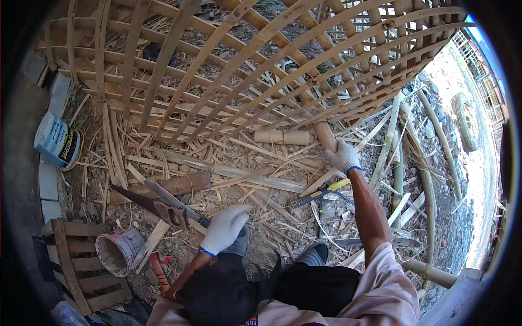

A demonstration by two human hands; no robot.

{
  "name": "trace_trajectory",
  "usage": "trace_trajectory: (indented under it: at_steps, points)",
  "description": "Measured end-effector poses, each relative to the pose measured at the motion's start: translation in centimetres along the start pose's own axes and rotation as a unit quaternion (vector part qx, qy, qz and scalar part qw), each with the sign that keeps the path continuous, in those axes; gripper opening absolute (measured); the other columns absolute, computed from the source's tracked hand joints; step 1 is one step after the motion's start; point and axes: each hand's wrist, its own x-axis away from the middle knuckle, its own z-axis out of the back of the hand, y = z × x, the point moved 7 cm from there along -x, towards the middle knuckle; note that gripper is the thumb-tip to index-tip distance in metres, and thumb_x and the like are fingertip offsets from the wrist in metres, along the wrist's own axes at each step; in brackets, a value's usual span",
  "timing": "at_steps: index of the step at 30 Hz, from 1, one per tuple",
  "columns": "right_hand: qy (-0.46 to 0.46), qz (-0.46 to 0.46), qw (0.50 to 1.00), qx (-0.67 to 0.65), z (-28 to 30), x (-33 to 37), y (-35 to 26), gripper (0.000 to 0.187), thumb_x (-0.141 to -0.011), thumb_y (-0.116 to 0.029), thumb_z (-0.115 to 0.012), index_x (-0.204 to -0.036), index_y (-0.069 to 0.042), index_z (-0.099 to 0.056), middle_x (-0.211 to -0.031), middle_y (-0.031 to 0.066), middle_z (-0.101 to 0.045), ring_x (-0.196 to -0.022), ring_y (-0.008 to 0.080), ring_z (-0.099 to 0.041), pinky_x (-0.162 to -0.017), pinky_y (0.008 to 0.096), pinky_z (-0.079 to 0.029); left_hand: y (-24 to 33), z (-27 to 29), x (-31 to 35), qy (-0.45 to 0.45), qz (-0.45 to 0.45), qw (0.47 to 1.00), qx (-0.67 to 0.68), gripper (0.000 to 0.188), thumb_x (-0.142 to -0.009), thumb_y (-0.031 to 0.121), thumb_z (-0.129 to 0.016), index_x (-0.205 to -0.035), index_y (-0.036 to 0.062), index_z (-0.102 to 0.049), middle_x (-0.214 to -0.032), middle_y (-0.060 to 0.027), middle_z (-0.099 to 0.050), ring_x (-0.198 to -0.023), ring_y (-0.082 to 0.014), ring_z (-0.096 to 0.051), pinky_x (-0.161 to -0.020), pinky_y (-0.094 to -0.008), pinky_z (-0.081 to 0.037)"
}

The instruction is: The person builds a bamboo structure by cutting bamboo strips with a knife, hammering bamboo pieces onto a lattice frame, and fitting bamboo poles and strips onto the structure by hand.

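My right hand (345,157), in a white glove with a blue cuff, is closed around the end of a thick wooden stick (325,135). The stick meets the lower edge of a large woven bamboo lattice (217,70), and its far end is hard to make out behind the strips. Low in front of my body, my left hand (225,231) wears a matching glove. Its fingers are stretched out, and nothing shows in them. Just left of that hand lie a long-bladed knife (174,200) and a handsaw with a wooden handle (171,214).
A short bamboo tube (281,137) lies below the lattice among split strips and shavings. Yellow-handled pliers (331,188) rest by my right forearm. At left are a white-and-blue bucket (51,138), a dirty pail (117,252) and a slatted crate (70,266). Bamboo poles (429,163) and a tyre (466,122) lie right.
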Motion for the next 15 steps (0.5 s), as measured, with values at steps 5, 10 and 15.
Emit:
trace_trajectory:
  at_steps: [5, 10, 15]
  points:
    - [-0.045, -0.065, 0.997, -0.005, 1.3, 9.5, -0.5, 0.064, -0.080, -0.045, -0.069, -0.115, 0.008, -0.062, -0.099, 0.0316, -0.073, -0.098, 0.0461, -0.072, -0.090, 0.0497, -0.056, 5.1, 3.6, -8.9, 0.089, -0.203, 0.972, -0.081, 0.036, -0.099, 0.028, -0.063, -0.126, 0.0043, -0.068, -0.121, -0.0192, -0.070, -0.113, -0.0379, -0.067, -0.097, -0.0447, -0.054]
    - [-0.101, -0.174, 0.972, -0.118, -2.4, 20.9, 5.7, 0.068, -0.080, -0.040, -0.072, -0.127, 0.006, -0.055, -0.108, 0.0300, -0.072, -0.102, 0.0412, -0.073, -0.091, 0.0475, -0.055, 4.5, 0.3, -20.5, 0.033, -0.260, 0.950, -0.172, 0.033, -0.096, 0.027, -0.064, -0.120, 0.0032, -0.068, -0.117, -0.0198, -0.070, -0.112, -0.0387, -0.066, -0.097, -0.0461, -0.053]
    - [0.010, -0.245, 0.961, -0.131, -0.9, 33.7, 7.2, 0.059, -0.073, -0.020, -0.079, -0.121, 0.001, -0.053, -0.100, 0.0233, -0.070, -0.094, 0.0363, -0.072, -0.087, 0.0448, -0.055, 4.2, -6.6, -26.2, 0.030, -0.222, 0.880, -0.419, 0.024, -0.094, 0.027, -0.064, -0.108, 0.0066, -0.068, -0.109, -0.0137, -0.065, -0.106, -0.0334, -0.065, -0.089, -0.0470, -0.052]
